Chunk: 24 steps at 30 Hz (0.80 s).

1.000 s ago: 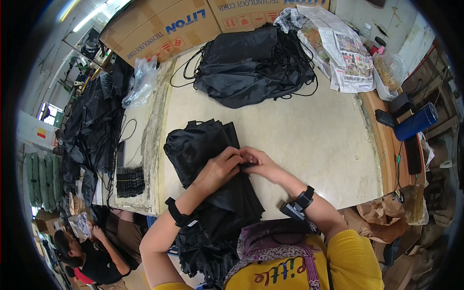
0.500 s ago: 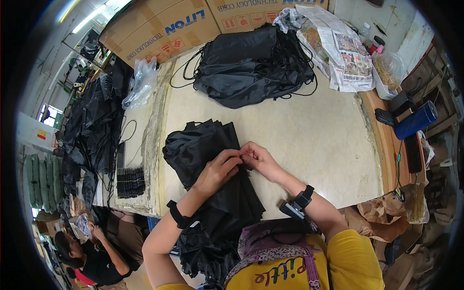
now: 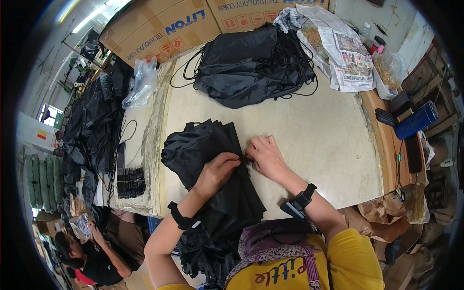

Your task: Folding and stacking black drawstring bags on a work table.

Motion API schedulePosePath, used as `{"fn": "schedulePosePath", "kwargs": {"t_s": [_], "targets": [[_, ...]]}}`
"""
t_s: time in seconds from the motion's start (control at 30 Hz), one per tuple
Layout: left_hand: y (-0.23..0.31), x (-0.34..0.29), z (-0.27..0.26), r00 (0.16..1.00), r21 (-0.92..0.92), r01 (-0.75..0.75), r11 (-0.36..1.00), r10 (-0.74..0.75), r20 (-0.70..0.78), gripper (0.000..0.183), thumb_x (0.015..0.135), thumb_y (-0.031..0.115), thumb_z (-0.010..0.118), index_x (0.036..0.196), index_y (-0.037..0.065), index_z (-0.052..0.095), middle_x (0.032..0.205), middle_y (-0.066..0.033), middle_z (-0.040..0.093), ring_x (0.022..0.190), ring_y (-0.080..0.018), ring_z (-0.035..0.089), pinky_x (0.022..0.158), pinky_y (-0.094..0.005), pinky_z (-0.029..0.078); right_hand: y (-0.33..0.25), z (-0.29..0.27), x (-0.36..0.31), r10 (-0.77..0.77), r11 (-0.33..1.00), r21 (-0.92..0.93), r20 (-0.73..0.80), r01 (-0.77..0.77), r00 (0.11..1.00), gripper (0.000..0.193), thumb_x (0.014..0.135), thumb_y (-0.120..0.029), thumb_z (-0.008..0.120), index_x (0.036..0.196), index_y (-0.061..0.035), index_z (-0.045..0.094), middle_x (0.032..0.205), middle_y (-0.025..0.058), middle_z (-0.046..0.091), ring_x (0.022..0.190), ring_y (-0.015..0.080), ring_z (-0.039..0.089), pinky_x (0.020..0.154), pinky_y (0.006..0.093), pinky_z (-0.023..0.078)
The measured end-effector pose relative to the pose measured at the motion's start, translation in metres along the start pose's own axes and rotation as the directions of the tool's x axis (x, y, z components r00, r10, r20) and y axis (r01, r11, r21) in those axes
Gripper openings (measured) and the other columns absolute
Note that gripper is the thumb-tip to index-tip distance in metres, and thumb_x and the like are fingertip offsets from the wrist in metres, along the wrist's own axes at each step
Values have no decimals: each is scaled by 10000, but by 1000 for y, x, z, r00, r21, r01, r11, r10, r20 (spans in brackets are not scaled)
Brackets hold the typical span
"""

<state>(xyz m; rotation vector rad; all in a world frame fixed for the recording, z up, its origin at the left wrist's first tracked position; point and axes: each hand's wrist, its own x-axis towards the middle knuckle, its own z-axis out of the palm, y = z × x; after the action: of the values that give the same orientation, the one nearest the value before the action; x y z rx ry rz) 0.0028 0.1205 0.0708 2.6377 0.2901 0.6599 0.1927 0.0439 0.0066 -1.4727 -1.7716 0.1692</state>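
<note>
A layered stack of black fabric pieces [image 3: 200,147] lies on the table in front of me, its lower part hanging over the near edge. My left hand [image 3: 218,173] rests on the stack, thumb and fingertips pinched on the black fabric at its right edge. Just to the right, my right hand [image 3: 267,155] is closed, with curled fingers. Between the two hands shows a small dark bit of fabric or cord; what exactly the right fingers grip is hidden. Farther back lies a pile of black drawstring bags [image 3: 249,67] with loose cords.
Cardboard boxes [image 3: 159,34] stand behind the bags. Newspaper [image 3: 350,63] covers things at the back right. A blue tumbler [image 3: 416,120] and a phone [image 3: 413,153] sit on the right ledge. Banded black strips [image 3: 130,182] lie at the left. A co-worker [image 3: 92,253] sits lower left.
My hands have drawn slightly apart. The right hand has turned, its knuckles now upward and its fingers curled in; the left hand stays at the stack's right edge.
</note>
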Motion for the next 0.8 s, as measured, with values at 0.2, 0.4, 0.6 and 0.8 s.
{"fn": "schedulePosePath", "kwargs": {"t_s": [0.2,0.4,0.6,0.8], "targets": [[-12,-36,-5,950,-95,223,970,-238,-203,308,708,-176,623,963,-3,643,978,-108,658,914,-241,670,777,-308,540,22,-12,-13,63,997,-58,205,-52,977,33,803,-76,644,835,-84,648,922,52,531,969,200,520,808,341,334],[24,-46,-26,747,-781,404,476,-664,-19,79,905,52,625,970,8,612,1016,-107,673,937,-177,645,825,-278,494,-27,-51,3,45,245,914,323,-324,945,230,950,-219,573,803,-44,593,1102,115,605,1132,229,524,965,396,375],[51,-61,-3,785,-996,-88,-17,-617,-59,199,941,224,619,1012,51,550,993,-133,661,1008,-279,622,952,-390,442,-72,-64,20,-219,-115,956,242,-271,945,314,984,-287,515,783,-45,514,944,169,634,1001,317,592,955,436,412],[89,-56,-8,642,-967,-228,-111,-764,-63,135,855,116,619,881,88,490,651,12,392,641,-143,402,867,-412,433,-85,-91,2,-28,-109,928,356,-356,934,324,1006,-282,477,783,-52,430,706,52,443,661,178,412,610,305,333]]}}
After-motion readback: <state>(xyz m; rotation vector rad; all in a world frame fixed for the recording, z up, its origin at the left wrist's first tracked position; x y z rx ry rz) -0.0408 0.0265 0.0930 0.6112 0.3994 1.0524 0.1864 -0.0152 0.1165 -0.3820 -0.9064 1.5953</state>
